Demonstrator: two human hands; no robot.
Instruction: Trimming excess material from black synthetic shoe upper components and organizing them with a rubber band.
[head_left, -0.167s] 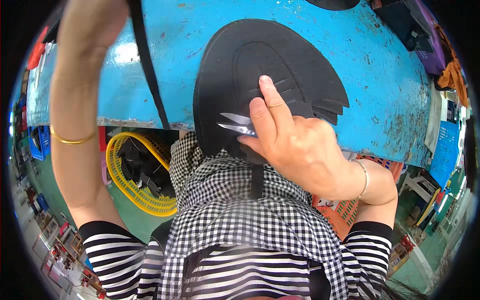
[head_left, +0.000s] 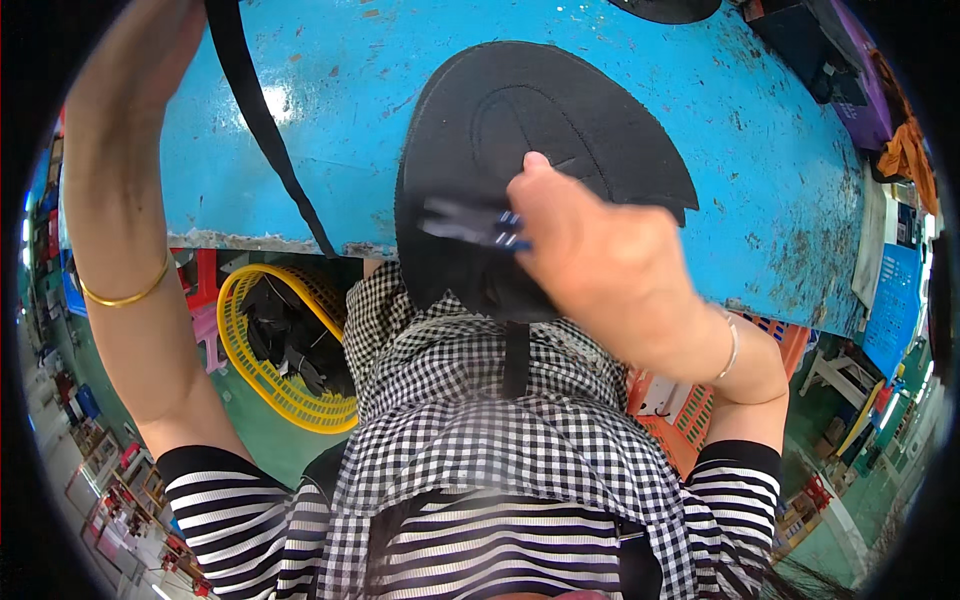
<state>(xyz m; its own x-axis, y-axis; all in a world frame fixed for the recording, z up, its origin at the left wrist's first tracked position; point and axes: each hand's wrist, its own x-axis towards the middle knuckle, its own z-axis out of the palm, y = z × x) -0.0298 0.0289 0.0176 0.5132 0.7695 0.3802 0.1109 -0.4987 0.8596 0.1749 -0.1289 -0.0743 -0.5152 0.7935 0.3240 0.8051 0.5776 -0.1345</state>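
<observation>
My right hand (head_left: 610, 260) is closed around small thread snips (head_left: 465, 222), blurred by motion, with the blades pointing left over a black stitched piece (head_left: 630, 140). This flat, rounded piece has an oval seam in its upper part and lies over the table's front edge onto my lap. The right fingertips are at the piece's middle. At the far upper left is my left hand (head_left: 140, 50), raised, its fingers cut off by the picture's edge. A long black strap (head_left: 250, 90) runs from beside that hand down to the table edge; whether the hand holds it cannot be seen.
The worn blue table (head_left: 340, 100) spans the view. Below its edge at left stands a yellow basket (head_left: 235, 365) with black scraps, beside a pink stool (head_left: 208, 335). An orange crate (head_left: 690, 430) is at right. Dark items and orange cloth (head_left: 905, 150) sit far right.
My left hand and the strap's upper end have moved left. My right hand has shifted and turned slightly with the snips, its fingers curling in. The black piece has slid a little right.
</observation>
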